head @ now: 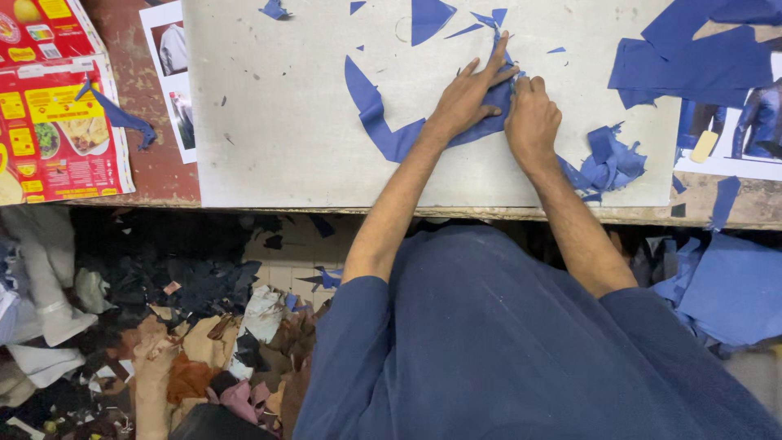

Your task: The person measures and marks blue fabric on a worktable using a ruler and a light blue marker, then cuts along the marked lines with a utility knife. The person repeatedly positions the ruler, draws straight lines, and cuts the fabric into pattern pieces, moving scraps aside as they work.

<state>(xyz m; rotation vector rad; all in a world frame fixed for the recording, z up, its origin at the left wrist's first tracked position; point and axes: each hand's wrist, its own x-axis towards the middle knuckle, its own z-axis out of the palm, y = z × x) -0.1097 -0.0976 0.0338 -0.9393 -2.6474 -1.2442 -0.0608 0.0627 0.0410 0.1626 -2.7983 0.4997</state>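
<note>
A curved piece of blue leather [375, 122] lies on a pale grey cutting board [277, 106] on the workbench. My left hand [468, 94] presses flat on the blue piece with fingers spread, pointing away from me. My right hand [531, 118] is closed in a fist right beside it, at the piece's right end; what it grips is hidden inside the fist. A crumpled heap of blue offcuts [611, 163] sits just right of my right wrist.
Larger blue sheets [692, 61] lie at the far right over printed photos [733, 155]. Small blue scraps [428, 18] dot the board's far edge. Red printed flyers [57, 106] and a photo sheet [171, 73] lie left. Leather scraps [187, 358] pile on the floor below.
</note>
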